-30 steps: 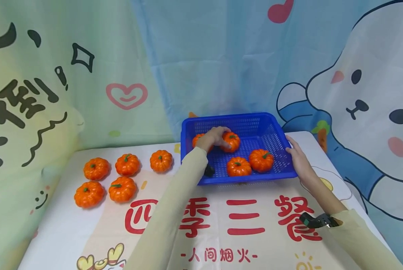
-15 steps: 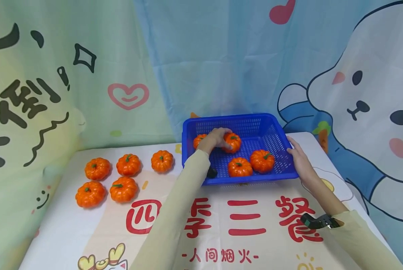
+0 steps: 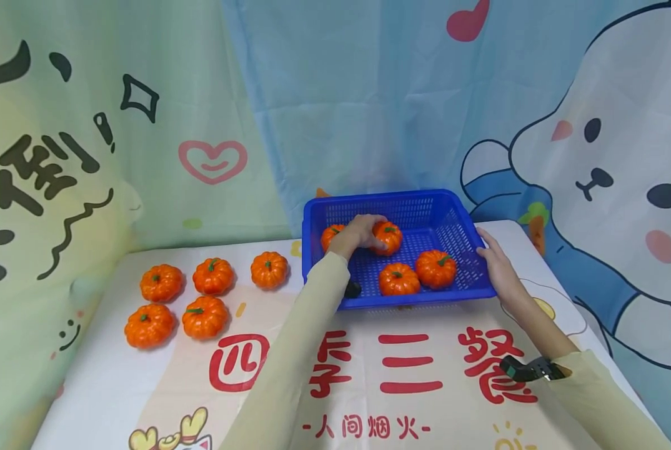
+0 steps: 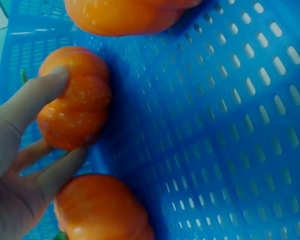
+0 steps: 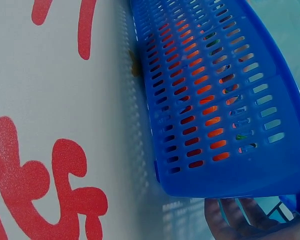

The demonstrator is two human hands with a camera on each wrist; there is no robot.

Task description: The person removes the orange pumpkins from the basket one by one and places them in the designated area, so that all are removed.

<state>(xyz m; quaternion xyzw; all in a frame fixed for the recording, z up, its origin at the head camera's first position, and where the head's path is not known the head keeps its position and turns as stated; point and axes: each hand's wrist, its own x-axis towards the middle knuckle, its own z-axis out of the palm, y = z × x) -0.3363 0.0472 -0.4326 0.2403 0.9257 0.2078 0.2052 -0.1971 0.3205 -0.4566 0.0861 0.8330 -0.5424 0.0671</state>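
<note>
A blue plastic basket (image 3: 408, 299) with slotted walls stands toward the back of the table, with several small orange pumpkins in it. Inside it, my left hand (image 3: 360, 232) holds one pumpkin (image 3: 388, 237), thumb on one side and fingers on the other, as the left wrist view shows (image 4: 82, 112). Another pumpkin (image 3: 332, 235) sits to its left, partly hidden by the hand. Two more, a pumpkin (image 3: 398, 280) and its neighbour pumpkin (image 3: 437, 270), lie near the front wall. At the basket's right end, my right hand (image 3: 498, 265) grips the rim, fingers on its outer side (image 5: 232, 217).
On the left of the table, several more pumpkins (image 3: 205, 317) lie in loose rows, the nearest pumpkin (image 3: 269, 270) just left of the basket. A printed tablecloth (image 3: 408, 406) covers the table. A patterned curtain (image 3: 347, 137) hangs right behind.
The view shifts very slightly. Both hands, the basket and the pumpkins stay where they were.
</note>
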